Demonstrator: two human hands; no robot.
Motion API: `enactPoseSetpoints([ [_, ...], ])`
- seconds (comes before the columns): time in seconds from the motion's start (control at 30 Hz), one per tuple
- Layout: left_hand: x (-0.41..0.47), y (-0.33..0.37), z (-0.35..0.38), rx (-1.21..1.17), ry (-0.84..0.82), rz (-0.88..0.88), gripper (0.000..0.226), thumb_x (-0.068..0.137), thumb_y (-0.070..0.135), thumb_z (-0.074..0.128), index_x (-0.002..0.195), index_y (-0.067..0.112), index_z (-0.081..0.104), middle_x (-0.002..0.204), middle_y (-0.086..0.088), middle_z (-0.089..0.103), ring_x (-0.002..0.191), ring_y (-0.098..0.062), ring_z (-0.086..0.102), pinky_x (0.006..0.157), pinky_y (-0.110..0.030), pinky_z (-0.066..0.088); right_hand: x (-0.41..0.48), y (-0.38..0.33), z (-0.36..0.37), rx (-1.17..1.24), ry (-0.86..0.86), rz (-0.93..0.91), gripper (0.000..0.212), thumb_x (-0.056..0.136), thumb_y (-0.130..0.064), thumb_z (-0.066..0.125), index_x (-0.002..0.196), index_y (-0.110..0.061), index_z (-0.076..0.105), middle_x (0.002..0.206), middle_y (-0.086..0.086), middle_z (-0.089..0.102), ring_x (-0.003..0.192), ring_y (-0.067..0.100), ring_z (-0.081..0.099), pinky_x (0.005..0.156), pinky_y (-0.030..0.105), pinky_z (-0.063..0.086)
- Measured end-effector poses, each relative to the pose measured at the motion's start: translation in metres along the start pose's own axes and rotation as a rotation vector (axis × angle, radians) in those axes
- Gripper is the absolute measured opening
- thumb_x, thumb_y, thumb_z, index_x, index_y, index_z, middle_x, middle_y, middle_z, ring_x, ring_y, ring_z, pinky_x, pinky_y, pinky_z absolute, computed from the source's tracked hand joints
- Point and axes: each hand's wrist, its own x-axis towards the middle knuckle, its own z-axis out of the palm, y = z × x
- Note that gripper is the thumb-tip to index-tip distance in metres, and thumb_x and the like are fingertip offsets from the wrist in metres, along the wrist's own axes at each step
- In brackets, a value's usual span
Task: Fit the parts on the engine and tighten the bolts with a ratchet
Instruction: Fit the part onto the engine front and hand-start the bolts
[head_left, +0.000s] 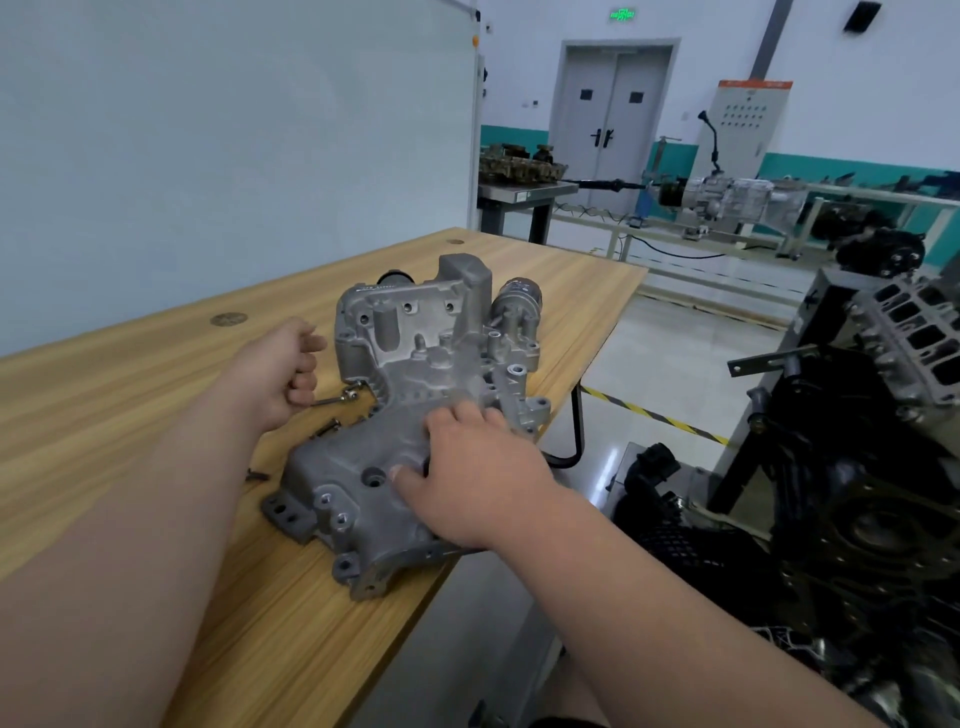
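Note:
A large grey cast-aluminium engine bracket (405, 374) lies flat on the wooden table (156, 364), reaching to its right edge. My right hand (472, 478) rests on the near part of the casting, fingers spread over it. My left hand (283, 369) is at the casting's left side with curled fingers pinching a long bolt (340, 397). Two more bolts (327, 428) lie loose on the table just below that hand, and a small one (256, 474) lies nearer me. The dark engine (857, 467) stands on its stand to the right of the table.
A white board wall runs along the table's far left side. Beyond the table's right edge is open floor with yellow-black tape (654, 415). Farther back stand a bench with a cylinder head (519, 166), a gearbox rig (727, 197) and grey double doors.

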Motion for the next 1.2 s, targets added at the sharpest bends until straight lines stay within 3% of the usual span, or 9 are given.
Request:
enactPoseSetpoints([
  [0.1, -0.003, -0.002, 0.007, 0.354, 0.131, 0.151, 0.020, 0.088, 0.032, 0.055, 0.088, 0.013, 0.062, 0.059, 0.000, 0.033, 0.046, -0.016, 0.025, 0.044, -0.023, 0.019, -0.021, 0.009, 0.003, -0.013, -0.037, 0.023, 0.061, 0.094, -0.059, 0.035, 0.139, -0.018, 0.038, 0.142, 0.009, 0.038, 0.134, 0.032, 0.032, 0.111, 0.052, 0.026],
  [0.27, -0.018, -0.003, 0.024, 0.535, 0.143, 0.161, 0.021, 0.090, 0.028, 0.057, 0.086, 0.008, 0.057, 0.061, -0.003, 0.029, 0.048, -0.019, 0.025, 0.044, -0.024, 0.022, -0.028, 0.020, -0.004, -0.010, 0.019, 0.033, 0.052, 0.097, -0.052, 0.036, 0.133, -0.015, 0.045, 0.133, 0.010, 0.038, 0.127, 0.033, 0.036, 0.106, 0.052, 0.033],
  [0.5, -0.041, 0.017, 0.040, 0.634, 0.160, 0.168, 0.023, 0.092, 0.021, 0.054, 0.076, 0.012, 0.041, 0.056, -0.004, 0.027, 0.049, -0.019, 0.025, 0.050, -0.025, 0.028, -0.044, 0.049, -0.008, -0.076, 0.104, 0.066, 0.047, 0.098, -0.052, 0.033, 0.130, -0.020, 0.044, 0.128, 0.007, 0.036, 0.120, 0.027, 0.037, 0.072, 0.037, 0.035],
  [0.83, -0.013, 0.000, 0.050, 0.685, 0.171, 0.117, 0.045, 0.094, 0.048, 0.053, 0.076, 0.007, 0.048, 0.055, -0.005, 0.034, 0.042, -0.017, 0.031, 0.046, -0.024, 0.027, -0.053, 0.085, -0.022, -0.026, 0.160, 0.098, 0.058, 0.092, -0.064, 0.033, 0.131, -0.022, 0.042, 0.130, 0.003, 0.040, 0.120, 0.024, 0.042, 0.078, 0.040, 0.041],
  [0.87, -0.009, 0.001, 0.054, 0.668, 0.185, 0.121, 0.052, 0.092, 0.054, 0.052, 0.075, 0.006, 0.050, 0.063, -0.008, 0.042, 0.048, -0.021, 0.040, 0.050, -0.026, 0.034, -0.049, 0.094, -0.027, 0.039, 0.174, 0.161, 0.062, 0.091, -0.067, 0.033, 0.134, -0.023, 0.040, 0.133, 0.003, 0.040, 0.122, 0.024, 0.041, 0.084, 0.042, 0.043],
  [0.93, 0.002, 0.006, 0.062, 0.581, 0.199, 0.098, 0.060, 0.089, 0.064, 0.050, 0.086, 0.004, 0.057, 0.100, -0.014, 0.055, 0.088, -0.033, 0.057, 0.071, -0.036, 0.044, -0.040, 0.116, -0.033, 0.108, 0.100, 0.327, 0.072, 0.089, -0.070, 0.035, 0.140, -0.020, 0.035, 0.139, 0.007, 0.038, 0.127, 0.028, 0.039, 0.096, 0.044, 0.040],
  [1.03, 0.017, 0.016, 0.072, 0.504, 0.156, -0.019, 0.079, 0.087, 0.072, 0.043, 0.134, 0.010, 0.048, 0.148, -0.012, 0.038, 0.133, -0.036, 0.037, 0.094, -0.044, 0.037, -0.033, 0.132, -0.026, 0.311, -0.139, 0.450, 0.074, 0.086, -0.075, 0.035, 0.126, -0.015, 0.052, 0.131, 0.011, 0.055, 0.114, 0.029, 0.054, 0.098, 0.039, 0.044],
  [1.1, 0.027, 0.021, 0.073, 0.498, 0.112, -0.092, 0.080, 0.087, 0.075, 0.038, 0.140, 0.015, 0.043, 0.143, -0.013, 0.042, 0.126, -0.035, 0.042, 0.094, -0.043, 0.038, -0.031, 0.135, -0.020, 0.397, -0.154, 0.447, 0.064, 0.085, -0.076, 0.034, 0.096, -0.018, 0.060, 0.112, 0.008, 0.066, 0.096, 0.024, 0.059, 0.087, 0.035, 0.046],
  [1.2, 0.043, 0.026, 0.078, 0.352, 0.021, -0.142, 0.060, 0.087, 0.068, 0.049, 0.105, 0.012, 0.061, 0.098, -0.014, 0.064, 0.087, -0.030, 0.060, 0.086, -0.042, 0.052, -0.034, 0.140, -0.013, 0.437, -0.164, 0.478, 0.064, 0.085, -0.076, 0.032, 0.077, -0.017, 0.056, 0.093, 0.006, 0.065, 0.090, 0.024, 0.062, 0.076, 0.033, 0.044],
])
